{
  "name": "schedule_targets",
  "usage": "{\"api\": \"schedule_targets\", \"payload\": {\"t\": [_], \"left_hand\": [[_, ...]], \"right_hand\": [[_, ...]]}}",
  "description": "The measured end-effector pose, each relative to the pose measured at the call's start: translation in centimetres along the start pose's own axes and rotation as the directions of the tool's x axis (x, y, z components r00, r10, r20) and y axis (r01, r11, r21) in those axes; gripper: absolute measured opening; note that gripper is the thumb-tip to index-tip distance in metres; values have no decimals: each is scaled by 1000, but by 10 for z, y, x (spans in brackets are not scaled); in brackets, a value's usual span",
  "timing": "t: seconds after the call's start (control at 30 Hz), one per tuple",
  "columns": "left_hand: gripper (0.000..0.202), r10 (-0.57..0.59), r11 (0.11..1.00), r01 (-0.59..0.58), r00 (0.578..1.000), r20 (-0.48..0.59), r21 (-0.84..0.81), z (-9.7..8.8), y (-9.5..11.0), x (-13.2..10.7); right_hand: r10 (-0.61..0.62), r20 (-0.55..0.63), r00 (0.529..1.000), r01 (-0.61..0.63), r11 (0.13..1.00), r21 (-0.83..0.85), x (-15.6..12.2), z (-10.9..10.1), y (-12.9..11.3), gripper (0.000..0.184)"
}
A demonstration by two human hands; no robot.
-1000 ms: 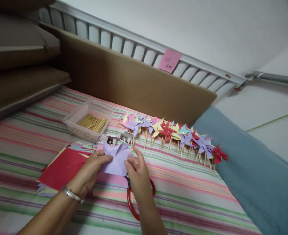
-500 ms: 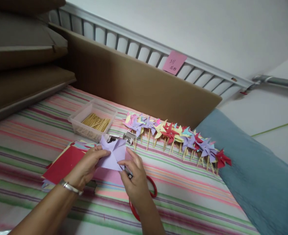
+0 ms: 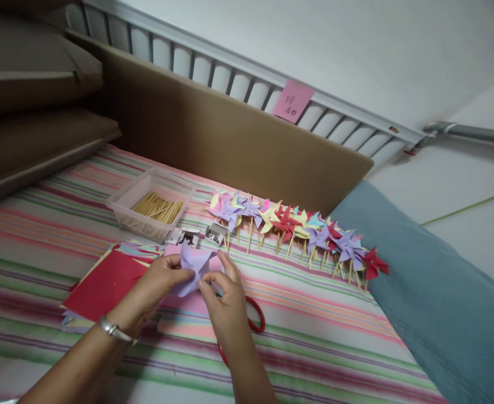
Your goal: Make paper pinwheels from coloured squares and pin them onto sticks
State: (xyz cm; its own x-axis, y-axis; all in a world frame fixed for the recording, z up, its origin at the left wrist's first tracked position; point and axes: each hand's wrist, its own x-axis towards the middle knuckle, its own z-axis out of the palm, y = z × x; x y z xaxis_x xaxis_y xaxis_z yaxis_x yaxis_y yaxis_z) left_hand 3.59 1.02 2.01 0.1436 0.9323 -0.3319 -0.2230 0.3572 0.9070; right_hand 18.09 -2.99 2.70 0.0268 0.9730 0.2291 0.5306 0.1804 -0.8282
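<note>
A lilac paper pinwheel [image 3: 193,262], with its corners folded in toward the middle, is held up between both hands. My left hand [image 3: 162,280] pinches it from the left, thumb near the centre. My right hand [image 3: 225,292] has thumb and forefinger closed on its lower right part, the other fingers raised behind. Below it lie sheets of pink paper [image 3: 183,304]. Scissors with red handles [image 3: 257,320] rest partly hidden beneath my right hand. Small open boxes of metal pins [image 3: 215,234] stand just beyond the pinwheel.
A clear plastic box [image 3: 123,210] holds wooden sticks [image 3: 158,207]. Red paper [image 3: 107,283] tops a stack on the left. Finished pinwheels on sticks [image 3: 286,223] lie in a row at right. A cardboard panel [image 3: 230,140] stands behind; brown packages [image 3: 40,134] are piled at left.
The right thumb and forefinger have moved inward, bending the pinwheel's lower right corner toward its centre. The left hand keeps its pinch. The view has shifted slightly.
</note>
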Motion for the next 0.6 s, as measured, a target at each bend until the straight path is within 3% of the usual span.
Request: {"api": "schedule_targets", "payload": {"t": [0.17, 0.6], "left_hand": [[19, 3, 998, -4, 1000, 16, 57, 4, 0, 0], [18, -5, 992, -1, 999, 53, 128, 7, 4, -6]], "right_hand": [[52, -61, 997, -53, 999, -7, 2, 1, 0, 8], [64, -45, 997, -66, 996, -55, 3, 1, 0, 10]]}}
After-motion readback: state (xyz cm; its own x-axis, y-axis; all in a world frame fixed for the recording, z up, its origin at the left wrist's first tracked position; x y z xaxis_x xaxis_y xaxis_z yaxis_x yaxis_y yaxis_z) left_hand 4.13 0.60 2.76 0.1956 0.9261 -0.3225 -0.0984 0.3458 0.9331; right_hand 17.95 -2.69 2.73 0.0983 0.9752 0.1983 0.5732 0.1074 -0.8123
